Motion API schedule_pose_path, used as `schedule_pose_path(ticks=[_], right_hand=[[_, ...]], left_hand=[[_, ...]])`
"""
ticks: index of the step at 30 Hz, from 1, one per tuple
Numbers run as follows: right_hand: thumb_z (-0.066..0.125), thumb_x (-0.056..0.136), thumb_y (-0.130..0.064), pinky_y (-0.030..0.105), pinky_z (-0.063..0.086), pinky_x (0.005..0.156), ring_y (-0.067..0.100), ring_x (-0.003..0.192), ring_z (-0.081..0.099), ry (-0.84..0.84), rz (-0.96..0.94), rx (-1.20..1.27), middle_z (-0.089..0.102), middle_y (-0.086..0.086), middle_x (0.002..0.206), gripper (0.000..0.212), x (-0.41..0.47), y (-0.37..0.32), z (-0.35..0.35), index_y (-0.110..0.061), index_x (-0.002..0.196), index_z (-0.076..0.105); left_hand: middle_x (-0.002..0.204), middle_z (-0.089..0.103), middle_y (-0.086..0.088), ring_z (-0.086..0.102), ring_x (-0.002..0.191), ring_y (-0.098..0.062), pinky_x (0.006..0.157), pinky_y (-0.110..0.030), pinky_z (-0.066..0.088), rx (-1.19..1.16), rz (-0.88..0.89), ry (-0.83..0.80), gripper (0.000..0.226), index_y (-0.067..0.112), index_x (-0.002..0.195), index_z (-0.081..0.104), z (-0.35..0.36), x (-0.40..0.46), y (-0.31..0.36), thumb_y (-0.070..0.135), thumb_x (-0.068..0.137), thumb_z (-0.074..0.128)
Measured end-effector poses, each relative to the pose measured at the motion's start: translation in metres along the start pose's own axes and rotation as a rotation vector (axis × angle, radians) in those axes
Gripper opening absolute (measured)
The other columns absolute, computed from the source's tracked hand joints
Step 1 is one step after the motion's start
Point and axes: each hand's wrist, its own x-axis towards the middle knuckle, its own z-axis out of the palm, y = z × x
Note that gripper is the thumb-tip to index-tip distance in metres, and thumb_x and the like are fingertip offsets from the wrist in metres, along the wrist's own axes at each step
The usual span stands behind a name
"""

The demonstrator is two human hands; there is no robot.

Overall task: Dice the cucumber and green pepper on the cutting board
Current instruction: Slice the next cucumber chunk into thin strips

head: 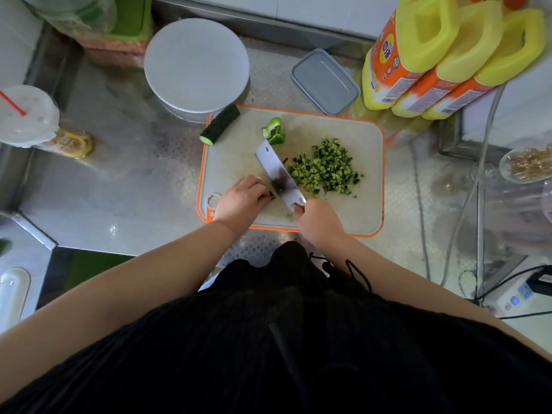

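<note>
On the steel table [128, 186] stand a round white lid [196, 65], a grey lidded box [325, 82], three yellow-capped bottles [418, 70] and a plastic cup [28, 115] with a red straw [12, 103].

Both bare forearms reach forward from dark-clothed torso, converging toward near edge of board.

Left hand [240, 198]: palm down, knuckles up, fingers curled under, fingertips pinching small dark-green cucumber remnant [271, 195], fingertips just beside blade. Wrist straight, forearm angled in from lower left.

Right hand [318, 219]: wrapped round handle of broad rectangular steel cleaver [279, 176], thumb lying along blade base, handle hidden in grip. Forearm angled in from lower right.

Hands near each other, not touching.
</note>
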Motion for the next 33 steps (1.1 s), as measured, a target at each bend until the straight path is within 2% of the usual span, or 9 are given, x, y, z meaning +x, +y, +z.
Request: schedule_pose_path(ticks=[2, 5, 11, 15, 18, 21, 25, 28, 33], right_hand=[[0.043, 0.100, -0.037, 0.031, 0.036, 0.065, 0.027, 0.076, 0.052, 0.002, 0.025, 0.055, 0.051, 0.006, 0.080, 0.035, 0.001, 0.003, -0.001, -0.005, 0.093, 0.055], [0.040, 0.101, -0.035, 0.032, 0.036, 0.063, 0.028, 0.077, 0.054, 0.030, -0.006, 0.008, 0.051, 0.006, 0.077, 0.031, -0.003, 0.007, -0.001, -0.010, 0.084, 0.048], [0.037, 0.102, -0.030, 0.035, 0.039, 0.061, 0.027, 0.074, 0.051, 0.030, -0.144, -0.165, 0.049, 0.004, 0.076, 0.025, -0.012, -0.003, 0.001, -0.012, 0.088, 0.048], [0.042, 0.099, -0.019, 0.033, 0.038, 0.061, 0.030, 0.080, 0.058, 0.012, -0.142, -0.244, 0.050, 0.003, 0.077, 0.018, -0.011, -0.009, 0.004, -0.007, 0.098, 0.055], [0.044, 0.097, -0.012, 0.032, 0.039, 0.060, 0.027, 0.075, 0.053, -0.005, -0.112, -0.271, 0.054, 0.005, 0.080, 0.014, -0.009, -0.014, 0.007, -0.007, 0.101, 0.056], [0.043, 0.098, -0.016, 0.032, 0.039, 0.061, 0.028, 0.080, 0.058, -0.007, -0.107, -0.244, 0.061, 0.008, 0.087, 0.016, -0.007, -0.015, 0.009, -0.007, 0.101, 0.057], [0.042, 0.100, -0.031, 0.034, 0.039, 0.064, 0.028, 0.080, 0.056, -0.007, -0.058, -0.089, 0.057, 0.007, 0.084, 0.029, 0.001, -0.012, 0.007, -0.006, 0.100, 0.058], [0.045, 0.098, -0.034, 0.033, 0.037, 0.064, 0.030, 0.080, 0.056, -0.003, 0.008, 0.064, 0.056, 0.009, 0.083, 0.031, 0.005, -0.009, 0.002, -0.006, 0.094, 0.057], [0.041, 0.100, -0.034, 0.034, 0.038, 0.064, 0.034, 0.086, 0.059, 0.046, -0.046, -0.013, 0.059, 0.013, 0.087, 0.034, -0.004, -0.007, -0.002, -0.004, 0.096, 0.056]], left_hand=[[0.089, 0.063, -0.008, 0.061, 0.080, -0.028, 0.059, -0.033, 0.051, -0.013, -0.006, 0.014, 0.026, 0.006, 0.081, 0.071, -0.001, -0.001, 0.001, 0.027, 0.088, 0.056], [0.093, 0.059, -0.007, 0.059, 0.085, -0.026, 0.059, -0.034, 0.050, -0.030, -0.050, 0.025, 0.021, 0.007, 0.088, 0.070, 0.000, -0.007, 0.000, 0.025, 0.091, 0.059], [0.092, 0.063, -0.009, 0.055, 0.086, -0.023, 0.054, -0.034, 0.049, 0.046, -0.022, 0.050, 0.034, 0.005, 0.085, 0.070, 0.002, -0.011, 0.001, 0.030, 0.090, 0.048], [0.094, 0.066, -0.009, 0.061, 0.088, -0.027, 0.060, -0.031, 0.050, 0.042, -0.019, 0.033, 0.025, 0.006, 0.087, 0.072, 0.000, -0.011, 0.000, 0.026, 0.088, 0.058], [0.094, 0.068, -0.010, 0.065, 0.086, -0.031, 0.063, -0.032, 0.052, 0.048, -0.020, 0.025, 0.011, 0.004, 0.086, 0.073, 0.000, -0.009, -0.001, 0.013, 0.083, 0.069], [0.095, 0.067, -0.011, 0.064, 0.087, -0.032, 0.065, -0.037, 0.055, 0.033, -0.025, 0.010, 0.010, 0.003, 0.088, 0.073, 0.001, -0.009, -0.002, 0.011, 0.083, 0.069], [0.089, 0.065, -0.010, 0.063, 0.081, -0.031, 0.060, -0.036, 0.054, 0.037, 0.014, 0.035, 0.023, 0.004, 0.083, 0.072, 0.004, -0.009, -0.006, 0.022, 0.088, 0.057], [0.086, 0.064, -0.009, 0.062, 0.077, -0.030, 0.057, -0.033, 0.052, 0.046, 0.056, 0.060, 0.025, 0.006, 0.080, 0.071, 0.003, -0.010, -0.005, 0.023, 0.088, 0.053], [0.090, 0.063, -0.007, 0.053, 0.086, -0.020, 0.060, -0.026, 0.042, 0.041, 0.042, 0.109, 0.018, 0.007, 0.086, 0.069, 0.000, -0.013, -0.006, 0.022, 0.090, 0.060]])
